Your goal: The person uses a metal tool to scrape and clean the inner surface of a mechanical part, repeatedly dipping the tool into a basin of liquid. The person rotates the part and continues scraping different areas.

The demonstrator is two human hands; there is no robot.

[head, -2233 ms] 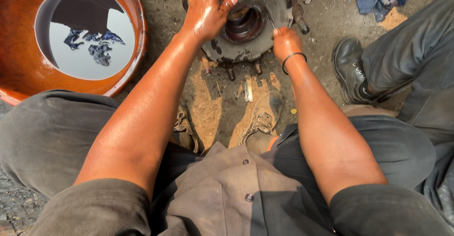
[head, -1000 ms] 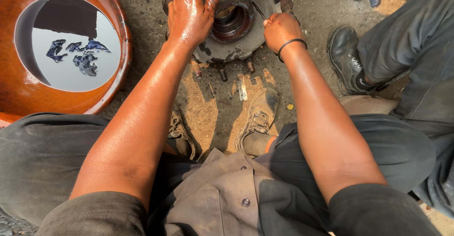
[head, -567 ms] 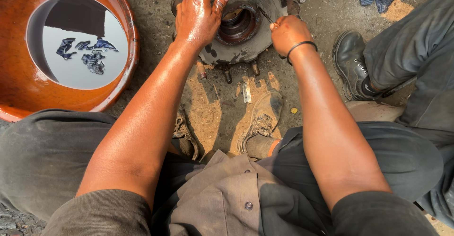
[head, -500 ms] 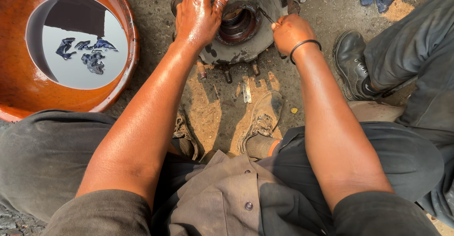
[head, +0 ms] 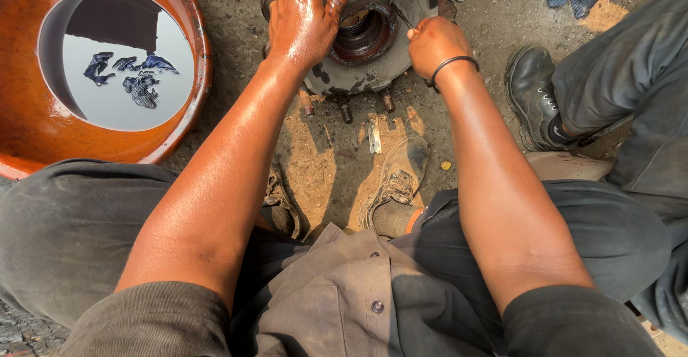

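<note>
Dusty, oil-stained ground (head: 322, 163) lay beneath you, and on it, at the top centre of your view, sat a round, greasy metal wheel hub (head: 369, 42). It was dark grey and grimy, with a deep open bore in its middle and short studs poking from its lower edge. Your left hand (head: 304, 17) rested flat on the hub's left side, fingers spread and holding nothing. Your right hand (head: 433, 42) was closed around a thin metal tool (head: 403, 19), its tip at the bore's rim. Left of the hub stood an orange basin (head: 29, 135) of liquid. To the right was another person's black boot (head: 534, 99).
</note>
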